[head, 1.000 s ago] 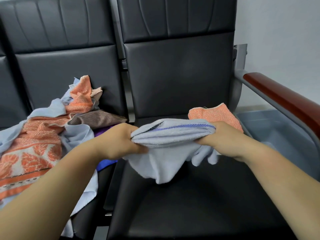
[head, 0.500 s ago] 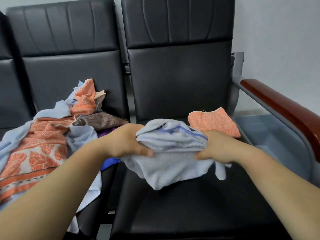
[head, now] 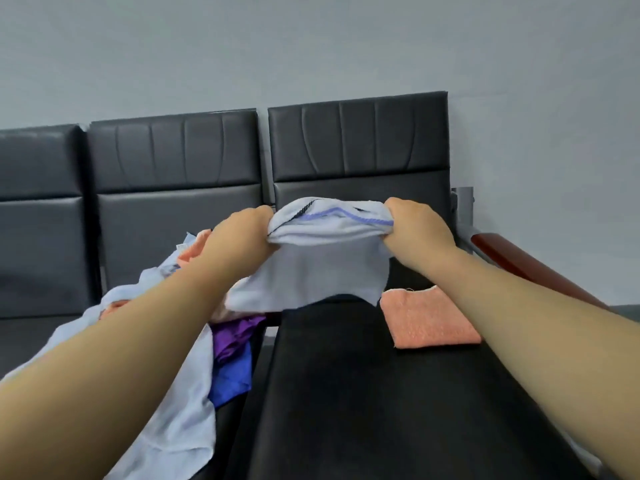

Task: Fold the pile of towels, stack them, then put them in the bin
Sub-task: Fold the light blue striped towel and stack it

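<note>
Gripping the pale blue towel (head: 322, 268) by its top edge, with the left hand (head: 242, 233) clenched on one end and the right hand (head: 415, 226) clenched on the other, apart by the width of the cloth. Holding it lifted in the air in front of the backrest (head: 356, 150), probably to let the lower part hang free and straighten by its own weight before the next fold. Seems to be doubled over already along the top, with a purple stripe showing there; cannot tell how many layers. Below and to the right, lying flat on the black seat (head: 346, 393), one folded orange towel (head: 429, 320), placed near the armrest (head: 509, 254), likely as the start of the stack, with bare seat left in front for folding. To the left, on the neighbouring seat, the pile of unfolded towels (head: 194, 393): pale blue, orange, purple and dark blue cloth tangled together, partly hidden behind the left forearm. No bin to be seen in this view. Judging from this, early in the task: one towel done, one in hand, many waiting
</note>
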The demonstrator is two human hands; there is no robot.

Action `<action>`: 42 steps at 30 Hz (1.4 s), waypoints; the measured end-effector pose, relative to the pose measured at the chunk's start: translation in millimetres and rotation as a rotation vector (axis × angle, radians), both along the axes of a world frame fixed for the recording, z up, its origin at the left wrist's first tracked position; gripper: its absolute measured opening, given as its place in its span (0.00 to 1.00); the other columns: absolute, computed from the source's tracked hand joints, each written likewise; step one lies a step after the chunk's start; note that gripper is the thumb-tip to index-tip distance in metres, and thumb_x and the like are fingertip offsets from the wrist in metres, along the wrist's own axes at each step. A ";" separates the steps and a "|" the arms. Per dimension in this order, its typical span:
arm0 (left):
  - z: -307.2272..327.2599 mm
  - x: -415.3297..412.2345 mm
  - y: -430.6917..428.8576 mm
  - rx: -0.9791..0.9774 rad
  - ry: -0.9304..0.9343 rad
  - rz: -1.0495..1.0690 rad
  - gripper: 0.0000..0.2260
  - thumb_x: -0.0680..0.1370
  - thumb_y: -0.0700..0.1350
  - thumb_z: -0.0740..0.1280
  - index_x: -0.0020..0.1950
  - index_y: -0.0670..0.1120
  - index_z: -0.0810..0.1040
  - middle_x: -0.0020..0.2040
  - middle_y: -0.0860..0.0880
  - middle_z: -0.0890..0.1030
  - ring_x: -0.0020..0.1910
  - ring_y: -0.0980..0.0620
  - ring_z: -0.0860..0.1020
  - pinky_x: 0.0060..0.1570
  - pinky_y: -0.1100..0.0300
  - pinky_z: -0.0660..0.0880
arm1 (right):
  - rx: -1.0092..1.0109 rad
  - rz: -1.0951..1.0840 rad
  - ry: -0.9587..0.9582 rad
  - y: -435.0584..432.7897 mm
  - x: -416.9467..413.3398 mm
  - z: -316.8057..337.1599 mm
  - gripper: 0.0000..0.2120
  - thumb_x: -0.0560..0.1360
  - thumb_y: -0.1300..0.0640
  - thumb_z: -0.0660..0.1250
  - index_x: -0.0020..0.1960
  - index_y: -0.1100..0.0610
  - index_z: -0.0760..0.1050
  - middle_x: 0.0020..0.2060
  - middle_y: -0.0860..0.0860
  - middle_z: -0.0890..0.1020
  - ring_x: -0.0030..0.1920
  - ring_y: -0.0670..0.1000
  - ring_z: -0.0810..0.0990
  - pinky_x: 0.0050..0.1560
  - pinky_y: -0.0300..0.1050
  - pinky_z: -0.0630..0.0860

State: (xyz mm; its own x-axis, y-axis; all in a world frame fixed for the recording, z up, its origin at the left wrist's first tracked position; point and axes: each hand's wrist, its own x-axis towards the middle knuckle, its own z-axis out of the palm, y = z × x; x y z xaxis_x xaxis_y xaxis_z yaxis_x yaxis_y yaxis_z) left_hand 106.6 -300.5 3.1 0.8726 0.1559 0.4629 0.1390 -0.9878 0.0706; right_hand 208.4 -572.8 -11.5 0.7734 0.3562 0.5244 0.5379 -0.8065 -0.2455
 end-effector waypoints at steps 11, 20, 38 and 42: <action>-112.4 -46.0 -12.2 -0.243 0.461 -0.197 0.14 0.68 0.52 0.76 0.44 0.50 0.74 0.41 0.53 0.82 0.41 0.51 0.81 0.44 0.52 0.78 | -0.285 0.175 0.620 -43.6 -53.5 -87.6 0.14 0.69 0.45 0.75 0.47 0.51 0.74 0.27 0.45 0.83 0.27 0.43 0.80 0.31 0.40 0.73; -197.5 -58.1 -8.5 -0.394 0.949 -0.119 0.25 0.65 0.58 0.80 0.40 0.49 0.65 0.33 0.52 0.71 0.29 0.52 0.68 0.30 0.59 0.67 | -0.290 0.252 0.857 -47.6 -49.6 -176.3 0.24 0.67 0.43 0.78 0.37 0.52 0.64 0.33 0.47 0.65 0.34 0.47 0.65 0.37 0.46 0.64; -206.2 -56.1 -16.9 -0.586 0.982 -0.198 0.16 0.81 0.54 0.68 0.37 0.48 0.70 0.32 0.55 0.66 0.31 0.55 0.65 0.36 0.59 0.64 | -0.387 0.247 1.144 -46.5 -68.9 -181.4 0.21 0.70 0.33 0.75 0.41 0.52 0.81 0.40 0.51 0.83 0.39 0.48 0.78 0.43 0.47 0.73; -207.8 -49.4 -11.1 -0.486 0.796 -0.107 0.15 0.81 0.53 0.68 0.38 0.47 0.73 0.33 0.53 0.71 0.34 0.53 0.69 0.36 0.58 0.67 | -0.153 0.141 0.990 -48.6 -59.8 -182.7 0.11 0.76 0.42 0.74 0.39 0.47 0.84 0.41 0.48 0.86 0.42 0.51 0.83 0.46 0.47 0.80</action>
